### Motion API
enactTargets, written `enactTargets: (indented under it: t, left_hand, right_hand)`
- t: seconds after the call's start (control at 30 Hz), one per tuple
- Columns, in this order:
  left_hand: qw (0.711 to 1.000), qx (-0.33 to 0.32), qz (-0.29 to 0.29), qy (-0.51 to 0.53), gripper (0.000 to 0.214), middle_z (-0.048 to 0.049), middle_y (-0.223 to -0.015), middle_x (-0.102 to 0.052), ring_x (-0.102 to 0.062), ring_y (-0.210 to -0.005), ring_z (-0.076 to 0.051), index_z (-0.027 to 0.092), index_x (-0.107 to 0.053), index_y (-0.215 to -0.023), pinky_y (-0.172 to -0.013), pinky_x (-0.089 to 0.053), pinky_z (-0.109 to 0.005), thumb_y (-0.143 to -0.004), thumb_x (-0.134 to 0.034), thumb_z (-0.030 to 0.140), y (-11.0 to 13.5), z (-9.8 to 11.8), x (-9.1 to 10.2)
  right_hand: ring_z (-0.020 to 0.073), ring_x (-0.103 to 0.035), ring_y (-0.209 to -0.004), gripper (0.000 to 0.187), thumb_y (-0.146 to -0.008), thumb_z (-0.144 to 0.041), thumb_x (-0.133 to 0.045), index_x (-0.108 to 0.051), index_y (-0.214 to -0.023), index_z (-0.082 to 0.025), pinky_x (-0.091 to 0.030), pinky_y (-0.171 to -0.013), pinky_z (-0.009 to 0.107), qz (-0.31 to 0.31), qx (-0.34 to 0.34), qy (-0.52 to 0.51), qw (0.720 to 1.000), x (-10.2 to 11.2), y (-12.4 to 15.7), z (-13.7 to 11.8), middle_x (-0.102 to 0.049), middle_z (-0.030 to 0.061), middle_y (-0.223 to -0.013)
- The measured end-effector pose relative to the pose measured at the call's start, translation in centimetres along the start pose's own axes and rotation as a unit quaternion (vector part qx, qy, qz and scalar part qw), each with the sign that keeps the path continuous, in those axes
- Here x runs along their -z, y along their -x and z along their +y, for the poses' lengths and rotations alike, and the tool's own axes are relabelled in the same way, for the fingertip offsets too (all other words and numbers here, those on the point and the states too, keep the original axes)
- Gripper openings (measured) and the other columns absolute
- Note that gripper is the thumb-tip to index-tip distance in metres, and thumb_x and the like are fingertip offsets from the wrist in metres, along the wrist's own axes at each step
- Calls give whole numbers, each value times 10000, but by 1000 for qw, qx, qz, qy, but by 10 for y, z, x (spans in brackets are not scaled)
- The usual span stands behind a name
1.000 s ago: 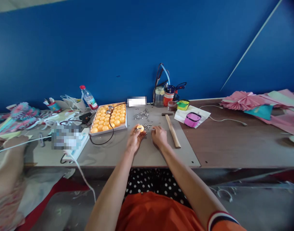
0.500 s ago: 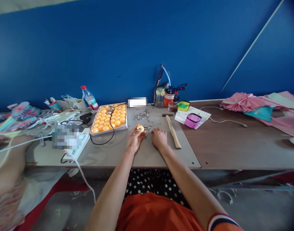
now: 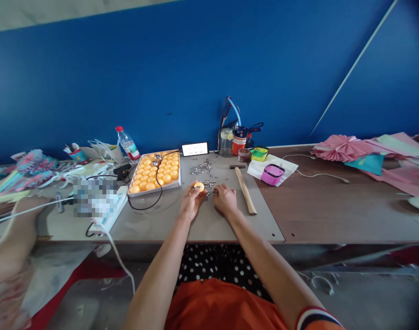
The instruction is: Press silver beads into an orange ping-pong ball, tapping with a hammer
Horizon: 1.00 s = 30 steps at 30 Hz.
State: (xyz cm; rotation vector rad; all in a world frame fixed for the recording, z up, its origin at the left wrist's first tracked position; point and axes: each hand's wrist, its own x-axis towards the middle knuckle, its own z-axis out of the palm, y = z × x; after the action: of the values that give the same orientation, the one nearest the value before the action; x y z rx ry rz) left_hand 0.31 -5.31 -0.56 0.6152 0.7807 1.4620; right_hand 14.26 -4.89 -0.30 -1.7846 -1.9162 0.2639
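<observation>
Head view tilting up, hands staying nearly put

Left hand (image 3: 190, 202) is gripping orange ball (image 3: 198, 185), no long axis; right hand (image 3: 225, 200) is curling just right of it, can't tell if pinching anything; metal parts (image 3: 209, 184) are lying between, slightly ahead

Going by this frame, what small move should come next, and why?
Probably bring the right hand across to the orange ball: the left hand holds the ball near the small metal pieces, and the right fingertips are close by but apart from it. Whether they pinch a piece is too small to tell.
</observation>
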Motion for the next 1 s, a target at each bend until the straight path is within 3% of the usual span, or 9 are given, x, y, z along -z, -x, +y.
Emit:
enactTargets:
  t: [0.33,0.5,0.63,0.73,0.8,0.9,1.0]
  left_hand:
    - [1000,9,5,11,525,2,-783,-681,-651,-666,-131,205,-559,-1076,-720,-497,-293,-593,-764,206,1,2,-2]
    - [1000,13,6,12,495,9,-785,-680,-647,-668,-124,209,-567,-1064,-738,-493,-297,-604,-751,201,3,4,-3]
    - [1000,19,-1,17,487,-4,-804,-685,-652,-689,-135,206,-564,-1077,-743,-486,-302,-622,-737,206,4,5,-3]
    - [1000,21,-11,16,476,-17,-820,-689,-656,-696,-143,198,-561,-1087,-739,-485,-306,-641,-725,224,5,5,-3]
    - [999,24,-13,18,473,-22,-817,-691,-658,-691,-148,192,-561,-1084,-737,-486,-307,-641,-725,224,5,5,-3]
    - [999,26,-14,18,460,-18,-800,-694,-659,-690,-150,194,-566,-1076,-741,-488,-312,-644,-723,223,4,5,-2]
    - [999,22,-15,18,440,-16,-801,-695,-659,-704,-153,196,-576,-1070,-753,-486,-319,-655,-717,220,4,4,-2]
  right_hand:
    - [162,-553,-840,184,-828,-193,-443,-628,-821,-192,-306,-765,285,10,8,-26,1000,-6,-4,6,-628,55,-901]
    - [159,-555,-780,186,-762,-122,-421,-597,-805,-159,-358,-740,261,85,-1,-117,989,-11,-7,8,-634,68,-851]
    - [155,-558,-690,172,-757,-166,-417,-581,-808,-179,-394,-665,247,83,-2,-255,964,-11,-6,4,-622,23,-716]
    - [147,-522,-577,110,-753,-258,-481,-574,-755,-199,-390,-584,248,64,-14,-368,928,-8,-7,0,-569,-15,-590]
    - [128,-466,-485,106,-734,-300,-532,-575,-715,-204,-367,-527,245,44,-36,-454,889,-8,-9,-1,-512,-42,-500]
    - [104,-455,-453,139,-690,-326,-605,-601,-714,-189,-365,-510,238,-11,-55,-593,803,-7,-12,-2,-507,-52,-474]
    - [95,-521,-512,210,-626,-306,-680,-627,-779,-171,-410,-552,237,-82,-58,-696,711,-5,-13,-2,-605,-21,-612]
